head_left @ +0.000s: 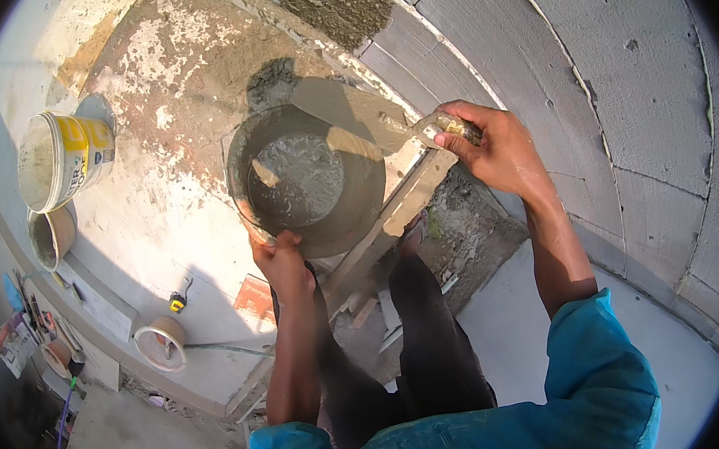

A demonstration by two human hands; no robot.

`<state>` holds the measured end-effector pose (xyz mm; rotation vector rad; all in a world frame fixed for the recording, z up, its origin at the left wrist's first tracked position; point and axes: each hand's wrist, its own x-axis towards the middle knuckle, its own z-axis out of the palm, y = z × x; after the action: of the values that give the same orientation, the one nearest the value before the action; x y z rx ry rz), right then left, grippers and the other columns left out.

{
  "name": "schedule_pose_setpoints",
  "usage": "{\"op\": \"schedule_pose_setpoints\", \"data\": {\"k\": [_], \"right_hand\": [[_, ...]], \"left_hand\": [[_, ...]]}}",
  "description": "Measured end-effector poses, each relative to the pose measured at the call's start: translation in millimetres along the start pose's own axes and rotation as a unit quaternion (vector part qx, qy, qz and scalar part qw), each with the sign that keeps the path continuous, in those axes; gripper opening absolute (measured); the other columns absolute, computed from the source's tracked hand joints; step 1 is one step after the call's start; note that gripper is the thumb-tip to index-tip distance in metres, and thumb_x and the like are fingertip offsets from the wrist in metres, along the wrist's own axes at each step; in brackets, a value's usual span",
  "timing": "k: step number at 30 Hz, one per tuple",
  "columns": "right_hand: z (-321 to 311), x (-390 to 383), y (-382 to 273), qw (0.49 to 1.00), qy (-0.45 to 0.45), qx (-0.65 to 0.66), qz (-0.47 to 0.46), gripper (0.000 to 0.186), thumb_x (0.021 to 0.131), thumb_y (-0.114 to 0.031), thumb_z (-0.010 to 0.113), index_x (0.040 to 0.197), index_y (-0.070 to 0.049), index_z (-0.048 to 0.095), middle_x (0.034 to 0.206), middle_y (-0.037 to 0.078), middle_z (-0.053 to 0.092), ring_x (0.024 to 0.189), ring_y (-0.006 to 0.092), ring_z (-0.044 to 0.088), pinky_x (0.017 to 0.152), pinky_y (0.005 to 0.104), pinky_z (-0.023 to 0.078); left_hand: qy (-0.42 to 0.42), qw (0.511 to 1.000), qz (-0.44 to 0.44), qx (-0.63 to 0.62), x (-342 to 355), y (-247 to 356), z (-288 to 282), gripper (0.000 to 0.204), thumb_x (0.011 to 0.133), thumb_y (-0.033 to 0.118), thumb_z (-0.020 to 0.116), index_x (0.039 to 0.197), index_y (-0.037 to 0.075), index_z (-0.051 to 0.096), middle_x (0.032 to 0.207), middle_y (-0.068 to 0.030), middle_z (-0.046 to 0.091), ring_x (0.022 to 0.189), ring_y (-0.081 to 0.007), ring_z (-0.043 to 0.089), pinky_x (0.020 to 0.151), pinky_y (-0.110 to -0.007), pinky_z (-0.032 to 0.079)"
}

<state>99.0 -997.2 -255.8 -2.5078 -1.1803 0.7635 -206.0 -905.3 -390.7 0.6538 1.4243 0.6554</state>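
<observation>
A round bucket [361,199] with wet grey mortar [308,178] inside stands in front of me on a mortar-smeared ledge. My left hand [281,261] is closed on the bucket's near left rim, fingers curled over the edge. In my right hand [494,144] is the handle of a trowel, wrapped by thumb and fingers. The trowel's flat blade [345,108], coated in grey mortar, reaches left over the far right rim of the bucket. A dark lump of mortar [272,82] lies just beyond the bucket.
A wall of grey blocks [552,79] rises close on my right. At left stand a white and yellow bucket [72,160], a smaller bucket [52,234] and a pale pot [160,344]. A tape measure [180,298] lies near that pot. Rubble [471,223] fills the gap beside my legs.
</observation>
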Motion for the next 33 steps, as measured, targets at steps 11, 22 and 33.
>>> {"op": "schedule_pose_setpoints", "data": {"k": [11,22,33], "right_hand": [[80,-33,-3,0.954,0.197,-0.176,-0.141,0.030,0.086,-0.030,0.077,0.113,-0.016,0.074,0.090,0.002,0.067,0.082,0.0210,0.068,0.067,0.0358,0.052],[-53,52,19,0.950,-0.115,0.276,0.090,0.054,0.090,-0.039,0.075,0.126,-0.001,0.064,0.087,0.003,0.066,0.071,0.0104,0.055,0.062,0.0278,0.044],[-84,-123,-108,0.987,-0.104,-0.121,0.018,0.040,0.087,-0.042,0.074,0.116,-0.015,0.069,0.084,0.014,0.072,0.083,0.0367,0.071,0.072,0.0465,0.053]], "left_hand": [[-0.029,0.995,0.057,-0.071,-54,50,71,0.034,0.079,-0.005,0.056,0.112,0.000,0.056,0.095,-0.0058,0.063,0.078,-0.0138,0.056,0.075,-0.026,0.046],[-0.001,0.998,-0.001,-0.061,-37,57,17,0.029,0.080,-0.006,0.052,0.108,0.001,0.055,0.081,-0.0061,0.058,0.067,-0.0129,0.056,0.044,-0.027,0.048],[-0.152,0.986,0.072,-0.006,-147,141,18,0.081,0.081,-0.012,0.049,0.158,0.003,0.028,0.119,-0.0063,0.059,0.092,-0.0113,0.055,0.077,-0.024,0.047]]}}
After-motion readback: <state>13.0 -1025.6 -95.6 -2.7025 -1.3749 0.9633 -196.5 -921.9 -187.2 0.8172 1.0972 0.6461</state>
